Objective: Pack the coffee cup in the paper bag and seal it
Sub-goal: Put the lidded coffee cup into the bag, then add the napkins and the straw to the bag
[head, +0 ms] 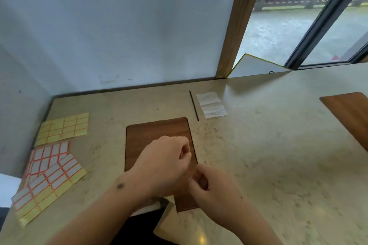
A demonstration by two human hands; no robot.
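No coffee cup or paper bag is in view. Both hands hover close together over the near right edge of a brown wooden mat. My left hand has its fingers curled toward the palm, thumb against the forefinger. Just right of it and nearer to me, my right hand has its fingers curled in too, with thumb and forefinger tips near the left hand's knuckles. I cannot make out anything between the fingers of either hand.
Sheets of red-bordered labels and a yellow label sheet lie at the left of the stone counter. A black stick and a folded white napkin lie beyond the mat. Another wooden mat sits far right. A wall closes the back.
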